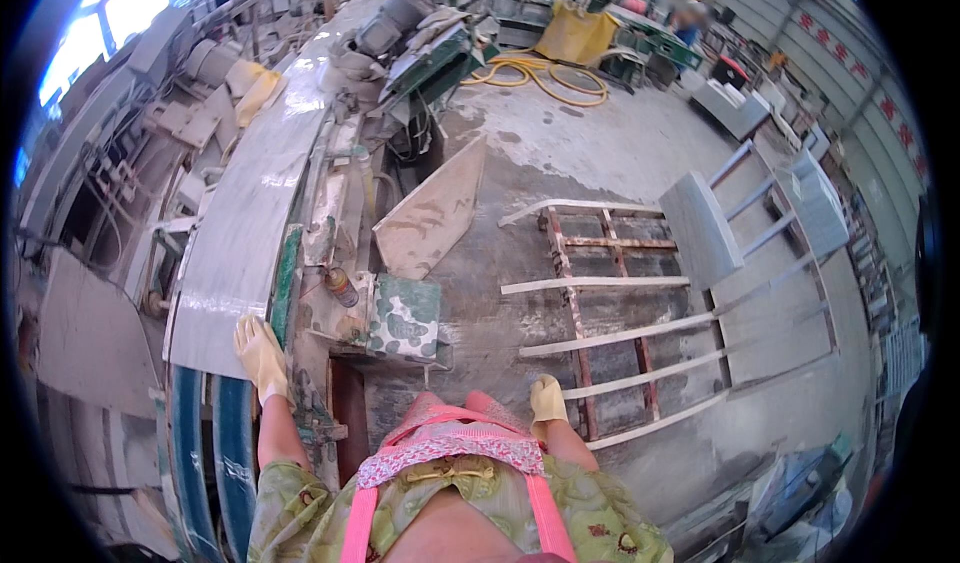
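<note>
My left hand (262,359), in a pale yellow rubber glove, lies on the near right corner of a long, pale, glossy stone slab (235,233), fingers stretched forward. The slab rests on a conveyor with blue belts (235,433) that show at its near end. My right hand (547,401), gloved alike, hangs low at my right side near a rusty metal rack with pale strips (600,335). Its fingers point away and down, so their closure is hidden, and I see nothing in it. Right of the slab stands a small bottle (341,287).
Beside the conveyor is a green-and-white patterned box (404,316). An angular stone offcut (432,208) leans behind it. Machinery with a motor (392,25) stands ahead. A yellow hose (545,78) coils on the floor. Slabs (702,225) lean on a frame at right.
</note>
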`<act>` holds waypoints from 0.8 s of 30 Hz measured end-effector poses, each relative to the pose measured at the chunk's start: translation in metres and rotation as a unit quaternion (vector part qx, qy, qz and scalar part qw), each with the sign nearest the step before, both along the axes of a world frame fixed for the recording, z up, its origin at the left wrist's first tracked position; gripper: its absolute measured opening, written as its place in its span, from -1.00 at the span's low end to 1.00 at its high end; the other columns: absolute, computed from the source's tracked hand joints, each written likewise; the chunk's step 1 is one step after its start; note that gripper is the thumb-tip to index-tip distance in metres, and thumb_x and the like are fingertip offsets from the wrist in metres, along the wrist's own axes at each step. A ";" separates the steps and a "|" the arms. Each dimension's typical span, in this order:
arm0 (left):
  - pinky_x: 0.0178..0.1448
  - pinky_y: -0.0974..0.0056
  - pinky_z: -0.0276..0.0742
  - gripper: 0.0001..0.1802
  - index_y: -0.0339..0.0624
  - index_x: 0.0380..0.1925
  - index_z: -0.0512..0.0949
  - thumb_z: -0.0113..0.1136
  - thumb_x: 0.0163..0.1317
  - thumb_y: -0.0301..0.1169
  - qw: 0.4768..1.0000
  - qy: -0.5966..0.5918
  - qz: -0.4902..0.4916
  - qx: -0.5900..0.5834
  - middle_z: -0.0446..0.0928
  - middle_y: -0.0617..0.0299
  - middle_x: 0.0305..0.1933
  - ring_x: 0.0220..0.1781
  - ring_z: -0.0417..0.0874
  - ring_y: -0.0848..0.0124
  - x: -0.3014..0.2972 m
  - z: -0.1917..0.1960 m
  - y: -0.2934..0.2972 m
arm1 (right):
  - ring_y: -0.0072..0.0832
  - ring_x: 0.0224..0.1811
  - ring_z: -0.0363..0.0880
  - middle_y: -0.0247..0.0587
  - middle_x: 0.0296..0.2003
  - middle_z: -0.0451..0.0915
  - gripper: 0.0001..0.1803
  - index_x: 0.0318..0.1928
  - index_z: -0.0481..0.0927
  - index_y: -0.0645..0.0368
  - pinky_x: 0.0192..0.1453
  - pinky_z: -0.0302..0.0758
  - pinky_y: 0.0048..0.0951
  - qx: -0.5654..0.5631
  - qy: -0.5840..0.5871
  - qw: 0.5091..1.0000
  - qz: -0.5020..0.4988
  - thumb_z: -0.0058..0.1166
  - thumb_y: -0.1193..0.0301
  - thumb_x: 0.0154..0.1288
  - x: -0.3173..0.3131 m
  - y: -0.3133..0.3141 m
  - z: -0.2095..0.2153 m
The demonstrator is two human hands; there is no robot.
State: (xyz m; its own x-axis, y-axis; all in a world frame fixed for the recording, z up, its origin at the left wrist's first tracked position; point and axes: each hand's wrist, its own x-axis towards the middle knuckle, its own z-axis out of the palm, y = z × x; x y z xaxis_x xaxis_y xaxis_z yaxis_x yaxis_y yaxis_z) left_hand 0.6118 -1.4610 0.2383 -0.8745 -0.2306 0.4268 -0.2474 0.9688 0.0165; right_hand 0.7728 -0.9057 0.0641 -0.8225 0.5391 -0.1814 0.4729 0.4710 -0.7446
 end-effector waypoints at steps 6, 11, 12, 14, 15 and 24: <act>0.56 0.06 0.14 -0.53 -0.39 0.24 0.45 -0.14 0.51 -0.28 1.000 -0.020 -0.006 -0.006 0.49 -0.09 0.31 0.43 0.39 0.05 -0.003 0.000 0.001 | 0.00 -0.16 0.69 0.24 -0.27 0.67 -0.70 -0.16 0.62 0.38 -0.04 0.55 -0.14 0.050 0.025 0.998 -0.018 -0.11 0.42 0.31 0.003 -0.010 0.016; 0.55 0.06 0.14 -0.53 -0.37 0.24 0.46 -0.13 0.51 -0.26 0.999 -0.024 0.011 -0.027 0.50 -0.08 0.31 0.43 0.39 0.07 -0.002 -0.010 -0.008 | -0.01 0.04 0.67 0.27 -0.11 0.67 -0.59 0.07 0.59 0.43 0.16 0.54 -0.21 0.002 -0.024 1.000 -0.014 -0.08 0.39 0.35 0.005 -0.010 0.032; 0.55 0.05 0.15 -0.53 -0.37 0.23 0.46 -0.13 0.51 -0.26 0.999 -0.024 0.015 -0.018 0.50 -0.08 0.30 0.43 0.40 0.07 0.000 -0.010 -0.007 | -0.02 0.04 0.66 0.27 -0.11 0.67 -0.59 0.07 0.58 0.43 0.15 0.54 -0.20 0.008 -0.021 1.000 -0.016 -0.07 0.39 0.35 0.006 -0.008 0.031; 0.54 0.04 0.16 -0.52 -0.37 0.23 0.47 -0.12 0.50 -0.25 0.999 -0.023 0.031 0.002 0.51 -0.07 0.30 0.43 0.40 0.07 0.001 -0.004 -0.004 | -0.03 0.05 0.66 0.28 -0.10 0.66 -0.58 0.08 0.57 0.43 0.15 0.54 -0.19 0.022 -0.013 1.000 -0.010 -0.06 0.38 0.35 0.009 -0.006 0.023; 0.54 0.03 0.17 -0.52 -0.37 0.22 0.48 -0.12 0.50 -0.24 0.999 -0.029 0.032 0.007 0.51 -0.07 0.30 0.43 0.40 0.07 0.000 0.001 0.002 | -0.03 0.04 0.66 0.27 -0.10 0.66 -0.58 0.08 0.57 0.43 0.14 0.54 -0.19 0.012 -0.011 1.000 -0.017 -0.06 0.38 0.35 0.010 -0.002 0.021; 0.50 0.00 0.22 -0.53 -0.40 0.17 0.50 -0.04 0.47 -0.24 0.999 0.012 0.034 0.007 0.53 -0.08 0.25 0.39 0.42 0.04 0.003 -0.006 -0.002 | -0.16 -0.07 0.69 0.15 -0.18 0.68 -0.57 0.09 0.57 0.39 0.06 0.56 -0.21 -0.048 -0.053 0.997 0.010 -0.10 0.36 0.34 0.001 -0.018 0.069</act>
